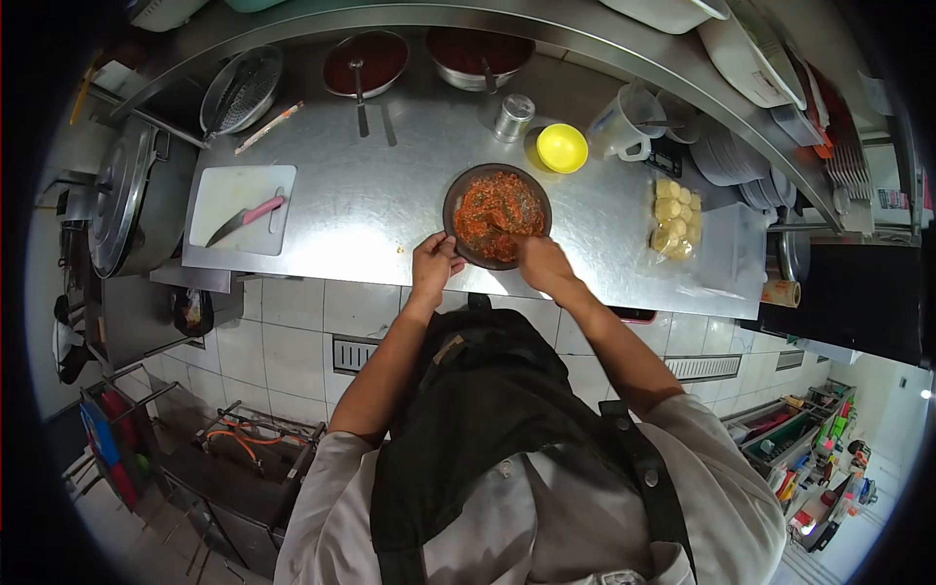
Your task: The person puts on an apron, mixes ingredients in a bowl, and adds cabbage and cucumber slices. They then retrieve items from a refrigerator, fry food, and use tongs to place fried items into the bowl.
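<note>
A dark round bowl (451,216) holding a chunky red-orange mixture (495,203) stands near the front edge of the steel counter (361,214). My left hand (434,265) grips the bowl's rim at its lower left, thumb on the edge. At the lower right of the bowl, my right hand (542,263) is closed over the rim area, its fingers around something that dips into the mixture; most of that item is hidden. Behind the bowl are a yellow bowl (563,148) and a metal shaker (514,118).
A white cutting board (219,190) with a pink-handled knife (261,210) lies left. Two bowls of red sauce (375,60) (473,49) stand behind. Right are a clear jug (624,122), bagged yellow pieces (675,219) and stacked plates (720,151). A shelf (390,12) overhangs the back.
</note>
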